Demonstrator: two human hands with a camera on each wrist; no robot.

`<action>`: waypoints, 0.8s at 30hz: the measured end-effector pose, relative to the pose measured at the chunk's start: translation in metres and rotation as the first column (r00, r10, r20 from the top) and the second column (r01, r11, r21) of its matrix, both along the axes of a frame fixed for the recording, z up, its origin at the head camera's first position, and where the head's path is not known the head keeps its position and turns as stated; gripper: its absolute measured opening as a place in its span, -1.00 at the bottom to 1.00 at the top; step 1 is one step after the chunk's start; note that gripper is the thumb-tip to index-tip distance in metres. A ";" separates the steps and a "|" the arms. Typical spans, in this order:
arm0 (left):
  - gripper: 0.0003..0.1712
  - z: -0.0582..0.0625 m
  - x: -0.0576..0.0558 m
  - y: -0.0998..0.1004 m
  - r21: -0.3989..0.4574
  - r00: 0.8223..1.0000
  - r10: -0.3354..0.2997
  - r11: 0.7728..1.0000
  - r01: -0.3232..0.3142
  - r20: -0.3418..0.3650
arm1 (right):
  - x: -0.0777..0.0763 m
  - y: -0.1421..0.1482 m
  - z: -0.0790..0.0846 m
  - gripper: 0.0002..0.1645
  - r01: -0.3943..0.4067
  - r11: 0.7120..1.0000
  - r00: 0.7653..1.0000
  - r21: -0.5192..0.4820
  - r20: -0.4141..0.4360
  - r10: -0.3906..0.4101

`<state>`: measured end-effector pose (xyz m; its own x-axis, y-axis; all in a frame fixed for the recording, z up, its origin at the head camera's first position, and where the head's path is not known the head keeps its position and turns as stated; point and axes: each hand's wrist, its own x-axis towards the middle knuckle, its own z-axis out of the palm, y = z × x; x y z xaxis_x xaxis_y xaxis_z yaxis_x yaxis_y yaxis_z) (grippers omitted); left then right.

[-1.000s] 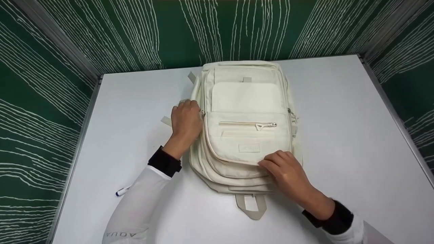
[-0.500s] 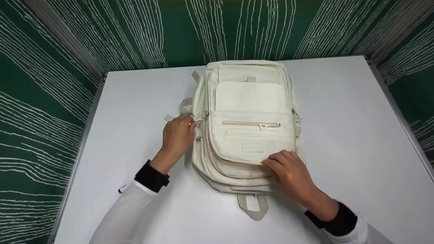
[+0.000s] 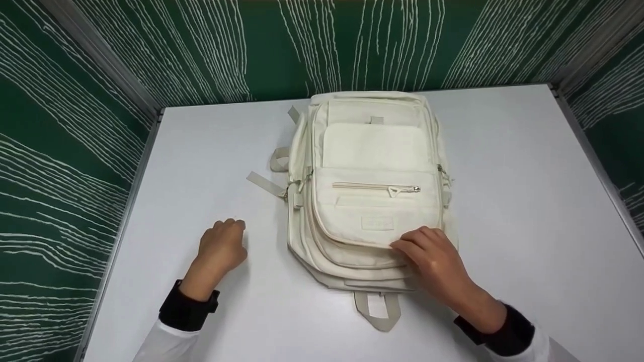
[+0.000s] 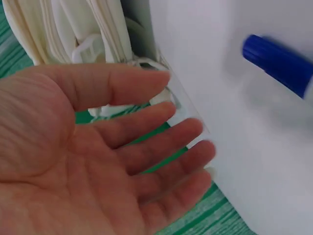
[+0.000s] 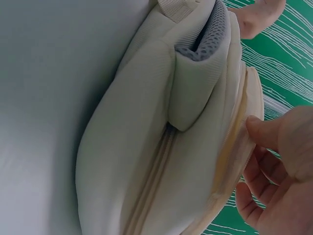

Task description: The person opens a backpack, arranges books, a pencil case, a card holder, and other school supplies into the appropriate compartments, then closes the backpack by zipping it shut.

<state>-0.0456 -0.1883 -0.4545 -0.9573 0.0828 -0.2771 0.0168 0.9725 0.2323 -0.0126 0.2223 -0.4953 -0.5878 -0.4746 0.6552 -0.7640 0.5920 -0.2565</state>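
A cream backpack lies on its back on the table, its carry handle toward me. My right hand pinches the lower edge of the front pocket; in the right wrist view the thumb lies on the zipped rim and the other fingers curl behind it. Left of the bag, my left hand is over the table with nothing in it. Its fingers are loosely bent in the left wrist view. A blue-capped pen lies near that hand; the head view does not show it.
The white table runs up to green panels with white streaks at the back and sides. A grey strap end and a strap loop stick out from the bag's left side. Mesh-lined side pocket faces the right wrist camera.
My left hand has let go of the bag's left side zipper area and drawn back down and left. The right hand keeps its pinch on the pocket edge.
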 end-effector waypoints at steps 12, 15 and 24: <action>-0.83 -0.021 0.032 -0.028 -0.213 0.995 0.082 0.975 -0.066 0.065 | -0.001 0.002 0.002 -0.94 -0.011 1.000 0.999 0.012 0.047 0.011; -0.87 -0.025 0.035 -0.039 -0.240 0.986 0.121 0.967 -0.091 0.116 | -0.001 0.002 0.003 -0.83 -0.011 1.000 0.998 0.027 0.056 0.009; -0.93 -0.032 0.038 -0.058 -0.163 0.989 0.108 0.983 -0.090 0.102 | -0.002 0.003 0.004 -0.78 -0.012 1.000 0.999 0.018 0.044 0.011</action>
